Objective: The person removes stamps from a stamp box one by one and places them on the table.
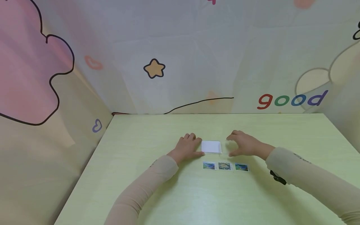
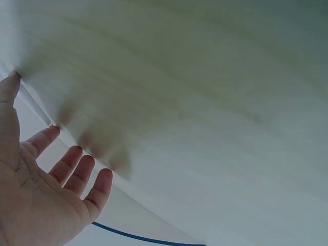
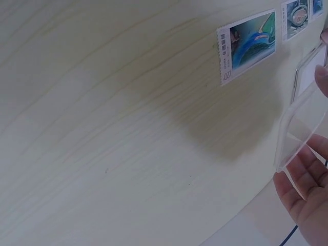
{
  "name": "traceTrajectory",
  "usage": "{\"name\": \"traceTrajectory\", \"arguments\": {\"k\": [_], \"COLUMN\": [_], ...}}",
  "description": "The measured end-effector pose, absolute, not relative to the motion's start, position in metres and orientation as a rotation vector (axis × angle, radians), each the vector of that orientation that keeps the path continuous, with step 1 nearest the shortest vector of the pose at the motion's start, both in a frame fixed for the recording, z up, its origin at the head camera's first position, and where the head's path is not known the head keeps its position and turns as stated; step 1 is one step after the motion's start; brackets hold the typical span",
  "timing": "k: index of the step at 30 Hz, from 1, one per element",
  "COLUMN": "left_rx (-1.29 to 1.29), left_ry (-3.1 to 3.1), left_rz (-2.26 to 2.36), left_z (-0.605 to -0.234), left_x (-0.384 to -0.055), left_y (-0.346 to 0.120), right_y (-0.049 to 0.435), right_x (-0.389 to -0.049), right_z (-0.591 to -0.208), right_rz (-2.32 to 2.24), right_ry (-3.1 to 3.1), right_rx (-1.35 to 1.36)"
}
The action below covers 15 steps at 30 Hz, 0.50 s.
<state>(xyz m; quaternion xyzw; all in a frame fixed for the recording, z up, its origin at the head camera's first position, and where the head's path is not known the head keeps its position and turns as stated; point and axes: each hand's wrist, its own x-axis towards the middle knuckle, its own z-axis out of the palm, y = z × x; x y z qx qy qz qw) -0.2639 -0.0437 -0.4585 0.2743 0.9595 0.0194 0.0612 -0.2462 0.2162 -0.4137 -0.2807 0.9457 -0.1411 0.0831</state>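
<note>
A flat clear plastic case (image 1: 211, 147) with a white insert lies on the table. My left hand (image 1: 187, 147) holds its left end, thumb at the near corner and index finger at the far corner; the left wrist view shows that hand (image 2: 51, 184) with fingers spread, but not the case. To the right, my right hand (image 1: 247, 144) holds a clear plastic lid (image 3: 302, 120) by its edges, between thumb and fingers. This lid adjoins the case's right side. In front lie three picture stamps: a left one (image 1: 209, 166), a middle one (image 1: 225, 166) and a right one (image 1: 242, 167).
The pale wooden table (image 1: 180, 197) reaches back to a printed cloth (image 1: 194, 62) that hangs behind and at both sides. A black strap piece (image 1: 277, 177) is at the right sleeve (image 1: 292, 168).
</note>
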Motion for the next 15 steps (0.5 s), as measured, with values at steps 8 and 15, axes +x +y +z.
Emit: {"name": "traceTrajectory", "arguments": {"k": [8,15], "left_rx": [0.837,0.833], "left_ry": [2.903,2.901], "left_rz": [0.065,0.056], "left_z": [-0.46,-0.458], "left_x": [-0.265,-0.263], "left_y": [-0.045,-0.044], "right_y": [0.209,0.201], "right_x": [-0.247,-0.249], "right_z": [-0.414,-0.415], "right_rz": [-0.4,-0.393], "right_ry": [2.83,2.821], "right_rx": [-0.87,-0.892]}}
